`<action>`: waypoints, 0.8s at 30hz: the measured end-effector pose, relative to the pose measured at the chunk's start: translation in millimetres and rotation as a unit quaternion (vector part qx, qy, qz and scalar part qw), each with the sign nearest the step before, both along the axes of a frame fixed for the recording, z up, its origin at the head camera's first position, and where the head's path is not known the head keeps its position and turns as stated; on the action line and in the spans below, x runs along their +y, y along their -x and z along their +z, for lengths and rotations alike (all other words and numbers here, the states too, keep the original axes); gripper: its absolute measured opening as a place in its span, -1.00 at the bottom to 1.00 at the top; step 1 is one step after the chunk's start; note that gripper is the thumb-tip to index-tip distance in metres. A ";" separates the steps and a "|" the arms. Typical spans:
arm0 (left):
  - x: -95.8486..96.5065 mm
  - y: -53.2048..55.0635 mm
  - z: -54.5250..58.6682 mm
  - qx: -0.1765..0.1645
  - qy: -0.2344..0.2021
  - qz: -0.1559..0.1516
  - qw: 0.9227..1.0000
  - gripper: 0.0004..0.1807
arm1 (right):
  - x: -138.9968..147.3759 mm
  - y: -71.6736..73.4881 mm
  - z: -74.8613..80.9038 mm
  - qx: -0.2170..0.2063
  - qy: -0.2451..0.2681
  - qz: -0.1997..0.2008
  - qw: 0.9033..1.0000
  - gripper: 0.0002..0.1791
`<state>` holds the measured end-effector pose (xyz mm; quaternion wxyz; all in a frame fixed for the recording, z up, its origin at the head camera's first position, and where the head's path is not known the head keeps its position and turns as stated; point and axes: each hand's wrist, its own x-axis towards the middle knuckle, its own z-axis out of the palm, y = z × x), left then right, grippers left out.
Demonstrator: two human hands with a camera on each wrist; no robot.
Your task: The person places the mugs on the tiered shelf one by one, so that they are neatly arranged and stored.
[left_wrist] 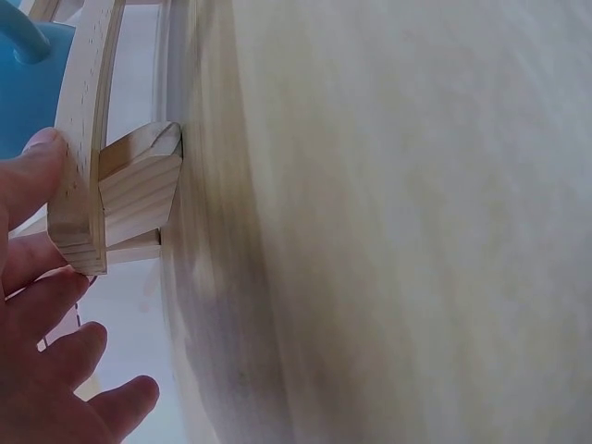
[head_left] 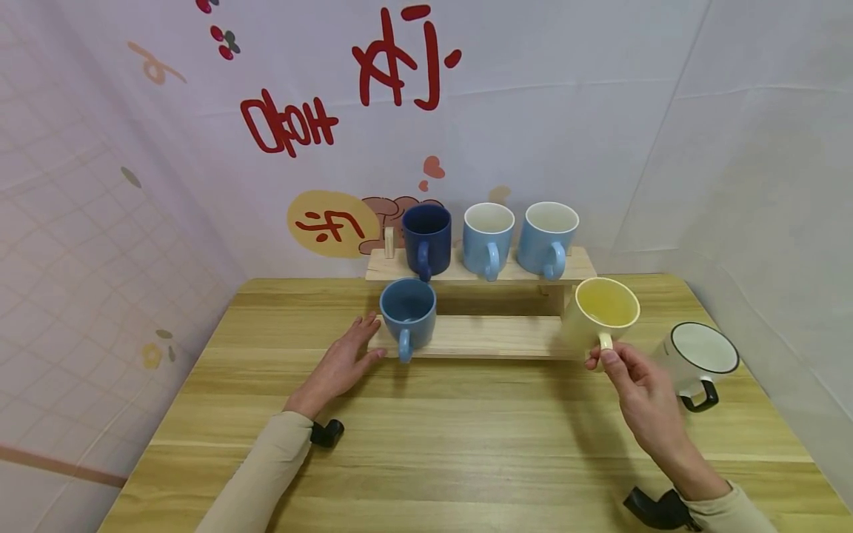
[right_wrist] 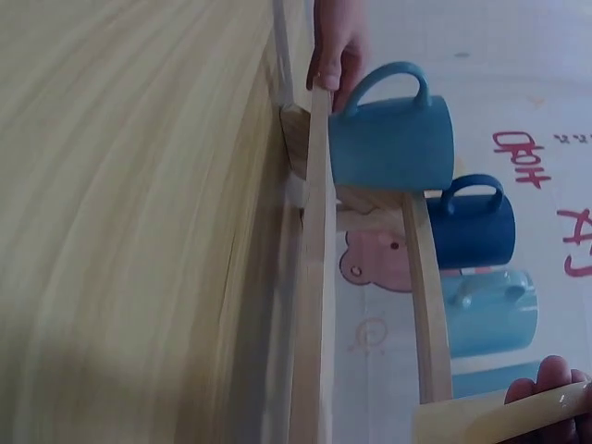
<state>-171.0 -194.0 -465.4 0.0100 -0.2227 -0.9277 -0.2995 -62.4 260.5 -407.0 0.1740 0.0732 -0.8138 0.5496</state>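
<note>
My right hand (head_left: 649, 400) pinches the handle of a pale yellow mug (head_left: 603, 311), held upright at the right end of the wooden rack's lower shelf (head_left: 496, 337). Whether its base touches the shelf, I cannot tell. The right wrist view shows only part of this mug (right_wrist: 472, 421). My left hand (head_left: 338, 366) grips the left end of that shelf, thumb on the front edge and fingers around the end (left_wrist: 79, 222). Beside it, a medium-blue mug (head_left: 409, 322) stands upright on the lower shelf, handle toward me.
On the upper shelf (head_left: 383, 266) stand a dark blue mug (head_left: 427, 240) and two light blue mugs with white insides (head_left: 489, 240). A white mug with a black rim and handle (head_left: 703, 355) stands on the wooden table (head_left: 466, 444) at right. A printed cloth (head_left: 566, 96) hangs behind.
</note>
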 end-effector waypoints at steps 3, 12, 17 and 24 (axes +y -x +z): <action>0.0 0.1 -0.7 -0.001 0.000 0.001 1.000 -0.28 | -5.9 -0.8 -0.7 -0.002 0.002 0.015 1.000 -0.75; 0.8 -0.7 1.1 -0.007 0.004 0.006 1.000 -0.28 | -23.9 -0.1 -2.7 -0.016 0.018 0.054 0.998 -0.75; 1.2 -0.7 2.0 -0.009 0.006 0.007 1.000 -0.28 | -34.2 2.5 -4.4 -0.021 0.016 0.070 0.997 -0.75; 1.5 -1.1 2.0 -0.003 0.001 0.004 1.000 -0.30 | -50.8 6.0 -10.1 -0.042 0.036 0.099 0.994 -0.74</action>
